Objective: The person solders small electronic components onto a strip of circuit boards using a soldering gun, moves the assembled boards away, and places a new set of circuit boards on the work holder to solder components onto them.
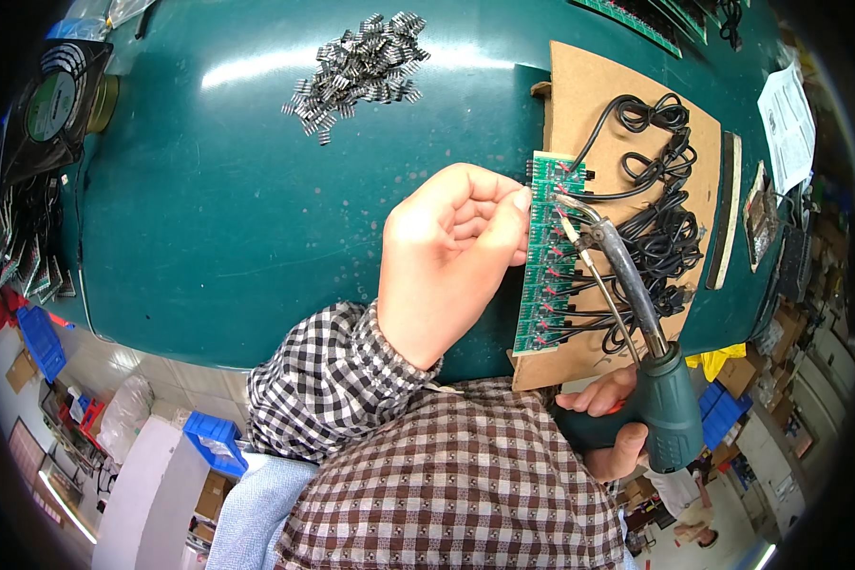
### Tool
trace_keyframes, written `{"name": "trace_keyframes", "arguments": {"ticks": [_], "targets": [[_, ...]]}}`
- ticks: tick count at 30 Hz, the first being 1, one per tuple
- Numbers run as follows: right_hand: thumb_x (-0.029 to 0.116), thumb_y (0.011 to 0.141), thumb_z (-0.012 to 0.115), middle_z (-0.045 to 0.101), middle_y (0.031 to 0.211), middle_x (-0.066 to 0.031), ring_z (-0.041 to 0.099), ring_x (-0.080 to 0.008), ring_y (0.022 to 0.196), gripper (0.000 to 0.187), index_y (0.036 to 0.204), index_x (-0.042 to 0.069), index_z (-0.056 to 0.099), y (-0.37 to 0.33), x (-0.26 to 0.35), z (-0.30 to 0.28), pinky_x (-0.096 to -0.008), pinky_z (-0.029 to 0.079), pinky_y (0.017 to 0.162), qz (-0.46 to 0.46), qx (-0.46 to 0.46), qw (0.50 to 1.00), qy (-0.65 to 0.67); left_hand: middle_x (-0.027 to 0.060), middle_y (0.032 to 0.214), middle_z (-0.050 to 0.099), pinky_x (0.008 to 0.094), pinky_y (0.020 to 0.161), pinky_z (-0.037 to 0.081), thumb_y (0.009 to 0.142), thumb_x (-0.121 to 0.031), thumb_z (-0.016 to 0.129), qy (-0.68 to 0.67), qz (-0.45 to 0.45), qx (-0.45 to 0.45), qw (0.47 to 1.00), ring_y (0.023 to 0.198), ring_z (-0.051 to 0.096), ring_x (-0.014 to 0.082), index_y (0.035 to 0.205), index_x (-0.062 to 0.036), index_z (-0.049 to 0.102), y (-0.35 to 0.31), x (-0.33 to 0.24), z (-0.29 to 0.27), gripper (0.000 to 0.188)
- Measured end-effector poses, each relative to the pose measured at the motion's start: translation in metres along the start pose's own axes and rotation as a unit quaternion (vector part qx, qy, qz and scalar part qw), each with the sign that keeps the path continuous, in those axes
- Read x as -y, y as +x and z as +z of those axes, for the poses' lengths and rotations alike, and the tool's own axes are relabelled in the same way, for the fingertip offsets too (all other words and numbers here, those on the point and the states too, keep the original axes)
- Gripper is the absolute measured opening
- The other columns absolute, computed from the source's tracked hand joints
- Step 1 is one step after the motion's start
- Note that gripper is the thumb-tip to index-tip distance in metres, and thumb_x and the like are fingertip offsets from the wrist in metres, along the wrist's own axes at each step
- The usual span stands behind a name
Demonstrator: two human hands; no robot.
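A strip of green circuit boards (539,275) lies along the left side of a tan wooden board (579,85), with red wires on it and black cables (660,237) coiled to its right. My left hand (451,252) is pinched at the strip's left edge, near its upper part; whatever lies between thumb and fingers is hidden. Gripped by its handle in my right hand (606,408) is a dark green soldering gun (670,408). Its bent metal tip and a thin feed tube both reach the strip, just right of my left fingertips.
On the green table (209,190) a pile of small metal-pinned connectors (356,71) sits at the back. A black fan (52,109) and bundled parts stand at far left. At right are a pale strip (727,214) and a paper sheet (787,123). Another person (693,513) appears lower right.
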State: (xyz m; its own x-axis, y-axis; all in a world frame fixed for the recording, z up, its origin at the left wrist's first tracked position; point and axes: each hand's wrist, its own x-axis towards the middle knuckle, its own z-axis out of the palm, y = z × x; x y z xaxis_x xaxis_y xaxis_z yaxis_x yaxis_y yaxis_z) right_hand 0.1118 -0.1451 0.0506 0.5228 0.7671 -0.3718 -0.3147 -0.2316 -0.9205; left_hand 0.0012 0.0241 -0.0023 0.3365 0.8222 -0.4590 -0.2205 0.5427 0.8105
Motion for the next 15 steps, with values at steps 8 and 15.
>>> {"name": "trace_keyframes", "arguments": {"ticks": [8, 15], "targets": [[0.047, 0.081, 0.052, 0.045, 0.07, -0.0062, 0.049, -0.0173, 0.064, 0.058, 0.107, -0.003, 0.036, -0.002, 0.01, -0.01, -0.0355, 0.055, 0.058, -0.11, -0.035, 0.99, 0.085, 0.008, 0.076, 0.06, 0.0218, 0.058, 0.051, 0.083, -0.007, 0.055, 0.02, 0.005, 0.001, 1.0, 0.064, 0.059, 0.012, 0.089, 0.0033, 0.055, -0.004, -0.004, 0.005, 0.012], [0.04, 0.087, 0.041, 0.049, 0.073, -0.0062, 0.052, -0.0164, 0.067, 0.046, 0.105, -0.002, 0.045, 0.027, 0.049, -0.079, -0.0279, 0.053, 0.052, -0.27, -0.321, 0.908, -0.001, 0.0066, 0.078, 0.06, 0.0196, 0.059, 0.049, 0.086, -0.011, 0.052, 0.108, -0.006, -0.036, 0.993, 0.067, 0.058, 0.0105, 0.096, 0.0026, 0.051, -0.01, -0.002, -0.005, 0.017]]}}
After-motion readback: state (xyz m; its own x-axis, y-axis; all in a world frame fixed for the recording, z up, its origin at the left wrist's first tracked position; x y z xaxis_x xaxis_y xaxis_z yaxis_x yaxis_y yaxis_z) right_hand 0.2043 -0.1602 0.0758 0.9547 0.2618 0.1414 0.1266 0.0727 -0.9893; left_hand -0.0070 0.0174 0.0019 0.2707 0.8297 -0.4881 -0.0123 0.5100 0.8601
